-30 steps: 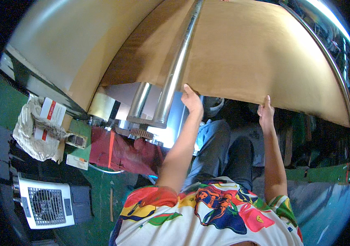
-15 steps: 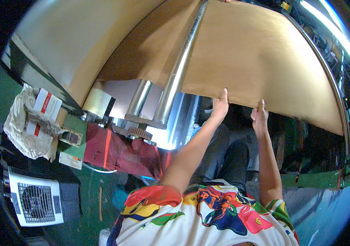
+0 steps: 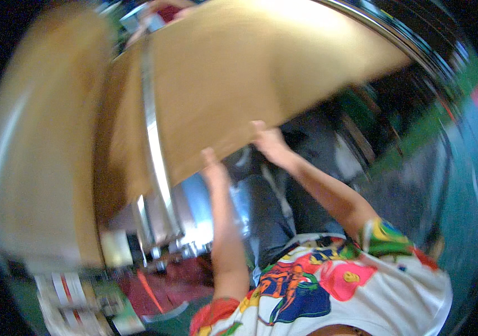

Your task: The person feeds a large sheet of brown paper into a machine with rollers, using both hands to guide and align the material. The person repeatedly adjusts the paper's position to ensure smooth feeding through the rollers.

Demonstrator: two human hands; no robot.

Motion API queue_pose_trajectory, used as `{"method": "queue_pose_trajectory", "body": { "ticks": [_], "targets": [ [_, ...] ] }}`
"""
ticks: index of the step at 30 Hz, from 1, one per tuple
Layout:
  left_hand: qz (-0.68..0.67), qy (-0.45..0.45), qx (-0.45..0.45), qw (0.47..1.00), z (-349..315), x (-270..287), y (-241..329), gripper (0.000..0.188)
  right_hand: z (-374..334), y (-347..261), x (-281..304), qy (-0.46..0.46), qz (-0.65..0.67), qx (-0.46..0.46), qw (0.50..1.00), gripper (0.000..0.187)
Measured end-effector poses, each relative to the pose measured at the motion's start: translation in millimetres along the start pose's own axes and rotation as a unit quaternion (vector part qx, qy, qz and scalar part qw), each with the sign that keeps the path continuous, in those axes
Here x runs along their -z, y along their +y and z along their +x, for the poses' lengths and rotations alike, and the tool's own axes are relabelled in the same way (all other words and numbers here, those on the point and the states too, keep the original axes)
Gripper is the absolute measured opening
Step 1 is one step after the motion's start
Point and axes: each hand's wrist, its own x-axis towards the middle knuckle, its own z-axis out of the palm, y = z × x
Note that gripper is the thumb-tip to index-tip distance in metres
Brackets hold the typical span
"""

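A large golden-brown sheet (image 3: 211, 95) stretches away from me, its near edge running slantwise in front of my body. My left hand (image 3: 215, 168) grips that edge, thumb on top and fingers hidden underneath. Farther right along the same edge, my right hand (image 3: 269, 143) also pinches it with the thumb above. A long shiny metal roller (image 3: 154, 129) lies across the sheet to the left of my hands. Below its near end a shorter metal roller (image 3: 143, 224) shows. The picture is blurred by motion.
On the left rises a big curved tan surface (image 3: 43, 140). Maroon cloth (image 3: 166, 285) covers something below the rollers, near white-and-red packets (image 3: 68, 291). Another person's arm (image 3: 157, 11) is at the far edge. A metal bar (image 3: 373, 22) borders the far right.
The view has swung to the right, so the roller and sheet appear farther left and tilted. Both hands keep hold of the sheet's near edge. Another person has come into view at the far side.
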Motion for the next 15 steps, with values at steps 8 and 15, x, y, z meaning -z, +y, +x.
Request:
{"method": "queue_pose_trajectory", "body": {
  "ticks": [8, 15],
  "targets": [
    [-0.133, -0.025, 0.133, 0.982, 22.7, 18.9, -23.5, 0.059, -11.0, -21.5, -0.4, -0.037, 0.109, -0.049, 0.992, 0.030],
    [-0.149, -0.006, 0.185, 0.971, 24.2, 26.9, -24.4, 0.063, 4.2, 0.6, 42.3, -0.097, 0.134, -0.001, 0.986, 0.017]
  ]
}}
